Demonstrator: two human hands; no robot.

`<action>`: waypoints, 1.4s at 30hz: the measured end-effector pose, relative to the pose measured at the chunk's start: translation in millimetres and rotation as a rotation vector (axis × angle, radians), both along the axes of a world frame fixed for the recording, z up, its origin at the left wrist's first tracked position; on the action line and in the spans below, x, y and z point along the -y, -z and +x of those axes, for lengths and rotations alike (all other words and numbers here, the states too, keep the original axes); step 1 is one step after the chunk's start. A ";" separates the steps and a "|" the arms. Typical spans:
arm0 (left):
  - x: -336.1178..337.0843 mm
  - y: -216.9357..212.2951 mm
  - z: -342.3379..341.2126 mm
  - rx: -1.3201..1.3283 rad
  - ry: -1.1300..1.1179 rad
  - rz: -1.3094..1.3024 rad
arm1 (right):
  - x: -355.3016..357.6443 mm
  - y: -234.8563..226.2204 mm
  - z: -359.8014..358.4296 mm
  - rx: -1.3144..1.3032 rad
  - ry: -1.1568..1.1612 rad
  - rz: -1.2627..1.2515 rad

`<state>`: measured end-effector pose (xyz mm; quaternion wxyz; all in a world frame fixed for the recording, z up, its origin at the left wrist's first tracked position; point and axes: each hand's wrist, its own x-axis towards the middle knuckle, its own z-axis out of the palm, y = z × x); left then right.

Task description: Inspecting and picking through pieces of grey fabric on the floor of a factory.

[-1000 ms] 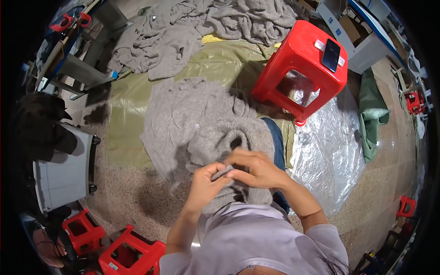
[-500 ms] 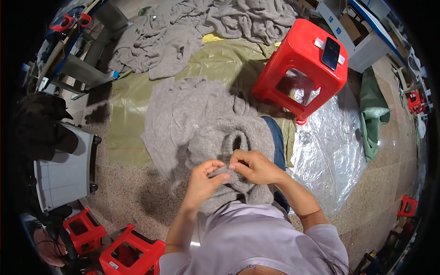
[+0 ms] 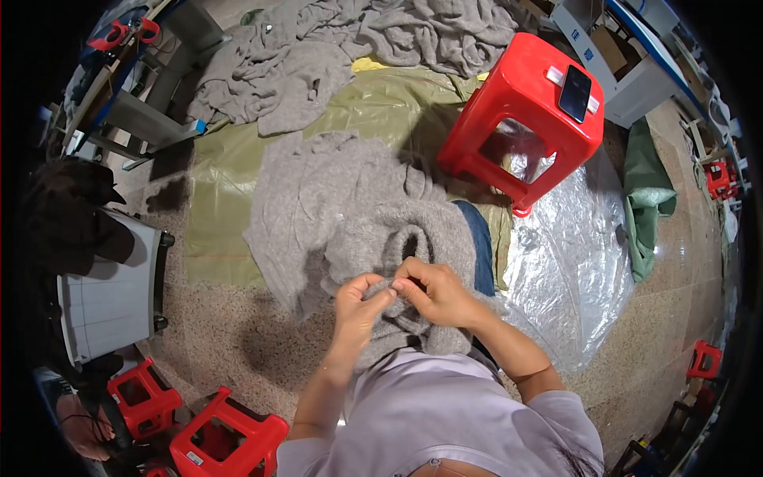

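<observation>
A fuzzy grey knit garment (image 3: 358, 226) lies over my lap and spreads forward onto the ground sheet. Its fabric forms a round, rolled opening just ahead of my fingers. My left hand (image 3: 359, 312) pinches the knit's edge between thumb and index finger. Right beside it, my right hand (image 3: 433, 292) pinches the same edge, its fingers curled. The two sets of fingertips nearly touch. Whether anything small sits between them is hidden.
A large red stool (image 3: 528, 111) stands front right with a black phone (image 3: 575, 93) on it. Grey knit pieces (image 3: 445, 36) are heaped at the back on an olive sheet (image 3: 222, 215). Clear plastic (image 3: 564, 262) lies right. Red stools (image 3: 230, 433) and a grey wheeled cart (image 3: 111, 286) stand left.
My left hand has moved slightly up and right, its thumb and index finger closing onto the knit. My right hand has shifted slightly left, bringing the fingertips together.
</observation>
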<state>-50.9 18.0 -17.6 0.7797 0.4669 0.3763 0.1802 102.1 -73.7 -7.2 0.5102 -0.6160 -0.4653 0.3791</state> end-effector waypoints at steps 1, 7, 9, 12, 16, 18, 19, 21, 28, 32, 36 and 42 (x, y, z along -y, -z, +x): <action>3.1 1.2 1.8 0.000 0.000 0.000 | 0.1 0.0 -2.3 0.116 0.024 0.069; 1.8 -20.8 3.6 0.038 -0.223 0.126 | 7.2 -25.7 5.9 0.076 -0.027 0.046; -13.4 -41.8 -7.6 0.099 -0.383 -0.022 | 23.5 -19.1 26.4 0.190 0.008 0.004; -36.9 -29.9 -35.5 0.317 -0.201 -0.031 | 43.4 -15.1 52.1 0.288 0.094 -0.118; -24.6 -40.4 -27.5 0.299 -0.235 -0.133 | 56.7 -16.9 59.5 0.234 0.294 -0.154; -19.7 -43.4 -23.1 0.279 -0.233 -0.202 | 58.5 -19.7 55.7 0.268 0.408 -0.084; -15.5 -36.1 -23.6 0.281 -0.234 -0.201 | 59.4 -21.3 53.2 0.297 0.515 -0.013; -6.0 -19.4 -25.6 0.031 -0.357 0.392 | 61.1 -32.2 46.4 0.285 0.525 0.008; 2.8 -39.1 14.6 0.169 -0.054 -0.062 | 37.6 -49.5 5.5 0.389 0.205 0.468; 12.0 -38.5 17.0 0.197 -0.058 -0.051 | 28.6 -42.5 -3.9 0.398 0.203 0.408; 12.9 -36.3 16.5 0.193 -0.057 -0.055 | 28.1 -31.3 -3.1 0.497 0.221 0.493; 15.7 -34.4 16.7 0.197 -0.072 -0.052 | 24.2 -30.0 -5.0 0.566 0.226 0.524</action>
